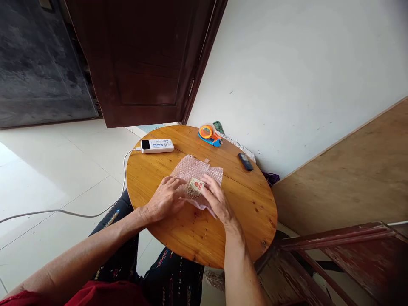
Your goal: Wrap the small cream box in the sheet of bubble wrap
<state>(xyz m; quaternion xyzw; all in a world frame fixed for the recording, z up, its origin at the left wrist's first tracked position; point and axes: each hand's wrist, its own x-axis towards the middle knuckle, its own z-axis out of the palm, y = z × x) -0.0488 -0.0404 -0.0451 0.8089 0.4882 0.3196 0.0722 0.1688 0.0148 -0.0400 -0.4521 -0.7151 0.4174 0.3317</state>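
A small cream box [195, 187] with a red round mark on its top lies on a sheet of pink bubble wrap [191, 165], near the middle of the round wooden table [245, 204]. My left hand [167, 195] rests beside the box, its fingers bent and apart, the tips over the left part of the wrap. It has no visible hold on the box. From the other side my right hand [217, 197] has its thumb and fingers against the right side of the box. The wrap's near edge is crumpled below the box.
A white device [157, 145] with a dark screen and a white cable [124, 174] lies at the back left. An orange and blue tape dispenser [209, 134] stands at the back edge. A dark, partly blurred object [245, 162] lies to the right. The wall [270, 76] rises behind.
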